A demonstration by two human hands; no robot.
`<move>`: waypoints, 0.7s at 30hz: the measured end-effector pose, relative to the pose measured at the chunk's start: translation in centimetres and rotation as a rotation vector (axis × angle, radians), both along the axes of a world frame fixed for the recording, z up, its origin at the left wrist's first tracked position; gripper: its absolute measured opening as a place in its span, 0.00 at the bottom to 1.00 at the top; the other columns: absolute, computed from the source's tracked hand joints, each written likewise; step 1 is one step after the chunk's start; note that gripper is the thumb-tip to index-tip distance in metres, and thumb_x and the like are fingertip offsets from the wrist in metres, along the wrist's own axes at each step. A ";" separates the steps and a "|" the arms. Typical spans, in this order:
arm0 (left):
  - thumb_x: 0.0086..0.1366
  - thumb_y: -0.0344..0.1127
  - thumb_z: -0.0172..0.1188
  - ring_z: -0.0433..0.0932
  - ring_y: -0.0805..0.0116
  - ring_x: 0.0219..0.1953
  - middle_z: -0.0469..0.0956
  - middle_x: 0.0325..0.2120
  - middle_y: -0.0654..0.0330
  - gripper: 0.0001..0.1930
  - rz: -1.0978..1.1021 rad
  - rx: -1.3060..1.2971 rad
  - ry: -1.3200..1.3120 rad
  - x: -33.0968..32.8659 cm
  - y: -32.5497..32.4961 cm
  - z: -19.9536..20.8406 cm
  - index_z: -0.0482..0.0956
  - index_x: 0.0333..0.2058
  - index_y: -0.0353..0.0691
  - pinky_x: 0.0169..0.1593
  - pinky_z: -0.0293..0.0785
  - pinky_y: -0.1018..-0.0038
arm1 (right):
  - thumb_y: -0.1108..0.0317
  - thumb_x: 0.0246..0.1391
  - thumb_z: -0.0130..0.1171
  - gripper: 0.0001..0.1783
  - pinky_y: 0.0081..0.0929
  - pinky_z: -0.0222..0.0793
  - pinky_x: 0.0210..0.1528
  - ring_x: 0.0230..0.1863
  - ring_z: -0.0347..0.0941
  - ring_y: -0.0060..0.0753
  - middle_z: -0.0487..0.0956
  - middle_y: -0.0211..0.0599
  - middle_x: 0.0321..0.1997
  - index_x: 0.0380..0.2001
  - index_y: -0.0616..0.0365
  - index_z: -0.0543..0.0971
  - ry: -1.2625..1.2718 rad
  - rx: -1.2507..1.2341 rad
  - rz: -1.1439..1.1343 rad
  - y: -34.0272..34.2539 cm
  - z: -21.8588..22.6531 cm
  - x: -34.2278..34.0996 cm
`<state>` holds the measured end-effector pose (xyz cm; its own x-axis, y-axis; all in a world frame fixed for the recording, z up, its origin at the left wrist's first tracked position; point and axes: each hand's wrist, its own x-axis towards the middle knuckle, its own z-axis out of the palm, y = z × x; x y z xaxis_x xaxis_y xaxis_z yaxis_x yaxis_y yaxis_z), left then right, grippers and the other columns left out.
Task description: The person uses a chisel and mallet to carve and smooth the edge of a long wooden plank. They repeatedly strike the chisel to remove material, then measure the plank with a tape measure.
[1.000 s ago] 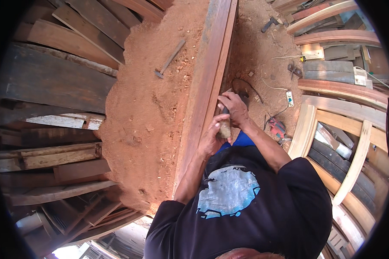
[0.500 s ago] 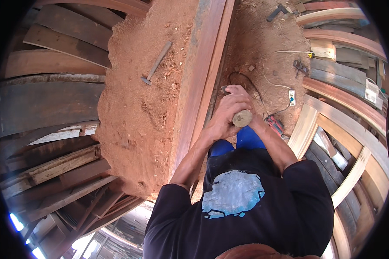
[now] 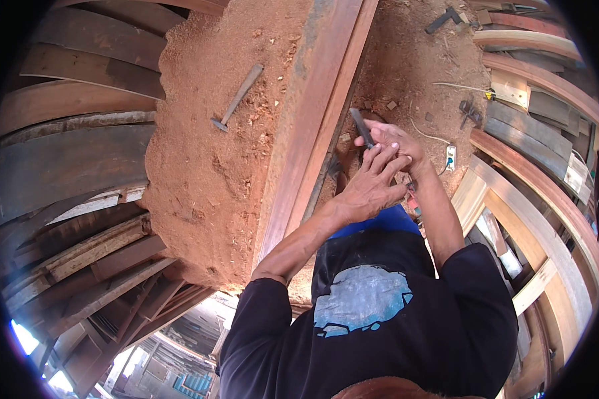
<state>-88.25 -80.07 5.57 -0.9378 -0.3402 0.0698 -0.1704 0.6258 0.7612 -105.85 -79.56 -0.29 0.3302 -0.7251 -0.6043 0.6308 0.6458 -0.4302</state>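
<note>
A chisel with a flat dark blade [image 3: 360,126] points up and to the left, just right of the long reddish timber [image 3: 316,116]. My right hand [image 3: 404,143] is closed around it below the blade; the handle is hidden by my hands. My left hand [image 3: 368,187] lies across in front, with its fingers stretched out and apart, their tips near the base of the blade and against my right hand.
On the sawdust-covered ground to the left lies a hammer [image 3: 238,100]. A white power strip [image 3: 450,158] with a cord, a clamp-like metal tool [image 3: 470,113] and a dark angled tool [image 3: 444,20] lie to the right. Stacked boards [image 3: 80,149] and a wooden frame [image 3: 512,219] flank me.
The chisel has turned: its round wooden handle end faced up before, and now its dark blade shows. My left hand's fingers have loosened and spread. The view has shifted slightly.
</note>
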 end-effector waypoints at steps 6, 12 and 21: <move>0.65 0.33 0.61 0.54 0.32 0.73 0.59 0.70 0.37 0.26 0.349 0.033 -0.156 3.5 0.0 -0.5 0.75 0.62 0.53 0.76 0.45 0.39 | 0.61 0.72 0.51 0.16 0.21 0.75 0.32 0.29 0.76 0.17 0.81 0.33 0.31 0.42 0.64 0.80 0.529 -0.185 0.305 -1.6 -5.8 0.6; 0.74 0.41 0.50 0.60 0.30 0.71 0.63 0.68 0.33 0.27 0.972 -0.163 -0.469 15.1 -2.9 -12.7 0.68 0.66 0.31 0.75 0.50 0.43 | 0.63 0.71 0.46 0.14 0.61 0.74 0.46 0.41 0.81 0.72 0.82 0.63 0.33 0.39 0.64 0.74 1.259 -0.321 0.337 -4.6 -5.2 3.2; 0.73 0.42 0.49 0.68 0.35 0.63 0.71 0.62 0.36 0.22 0.917 -0.211 -0.492 17.0 -2.2 -17.4 0.75 0.57 0.31 0.67 0.63 0.45 | 0.60 0.72 0.48 0.16 0.64 0.71 0.48 0.46 0.78 0.74 0.82 0.65 0.39 0.37 0.64 0.75 1.494 -0.393 0.214 -4.3 -9.7 4.8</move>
